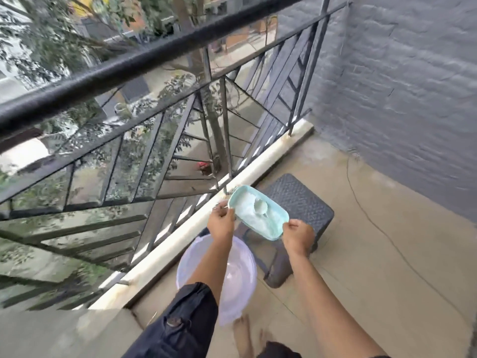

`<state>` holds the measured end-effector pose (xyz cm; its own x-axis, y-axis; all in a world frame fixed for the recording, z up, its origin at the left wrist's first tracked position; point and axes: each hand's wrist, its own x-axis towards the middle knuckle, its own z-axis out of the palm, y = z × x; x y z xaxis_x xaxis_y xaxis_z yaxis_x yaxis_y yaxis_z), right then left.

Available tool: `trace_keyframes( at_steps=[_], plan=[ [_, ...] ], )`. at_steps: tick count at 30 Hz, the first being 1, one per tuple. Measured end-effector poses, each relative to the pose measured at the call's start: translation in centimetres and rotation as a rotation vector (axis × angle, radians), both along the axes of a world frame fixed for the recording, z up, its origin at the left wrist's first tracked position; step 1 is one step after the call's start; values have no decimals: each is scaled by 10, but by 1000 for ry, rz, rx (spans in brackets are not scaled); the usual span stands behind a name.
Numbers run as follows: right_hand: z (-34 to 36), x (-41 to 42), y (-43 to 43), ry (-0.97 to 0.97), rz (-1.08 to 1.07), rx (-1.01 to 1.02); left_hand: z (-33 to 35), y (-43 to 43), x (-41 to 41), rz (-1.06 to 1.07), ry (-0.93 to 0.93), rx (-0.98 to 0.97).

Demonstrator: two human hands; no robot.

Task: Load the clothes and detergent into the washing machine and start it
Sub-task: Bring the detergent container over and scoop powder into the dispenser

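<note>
Black metal balcony railing (154, 59), 10 o'clock. Translucent white round plastic basin (240, 280), 6 o'clock. Teal rectangular plastic tub of white detergent powder (258, 215), 5 o'clock; left hand (222, 220) and right hand (298, 235) curl round its ends. Washer, clothes unseen: loading seemingly all ahead.

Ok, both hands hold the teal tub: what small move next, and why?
Probably carry the teal tub level toward the washer, which is out of view. The left hand and right hand grip its ends, it has no lid on, and white powder and a scoop lie loose inside.
</note>
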<state>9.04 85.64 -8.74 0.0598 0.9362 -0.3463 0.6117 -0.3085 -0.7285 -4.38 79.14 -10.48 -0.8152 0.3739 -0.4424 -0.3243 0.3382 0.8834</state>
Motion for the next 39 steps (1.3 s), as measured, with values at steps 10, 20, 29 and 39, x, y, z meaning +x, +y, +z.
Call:
trace_keyframes(
  at_steps=[10,20,29,39],
  plan=[
    [-111,-1,74,93,-206,-135,-91,90,-3,-139,-88,-183],
    [-210,-1,106,18,-242,-212,-188,127,0,-199,-161,-234],
    [-224,-3,112,-97,-203,-236,-229,132,1,-279,-187,-187],
    [-241,-2,121,-118,-193,-279,-237,130,3,-275,-231,-204]
  ],
)
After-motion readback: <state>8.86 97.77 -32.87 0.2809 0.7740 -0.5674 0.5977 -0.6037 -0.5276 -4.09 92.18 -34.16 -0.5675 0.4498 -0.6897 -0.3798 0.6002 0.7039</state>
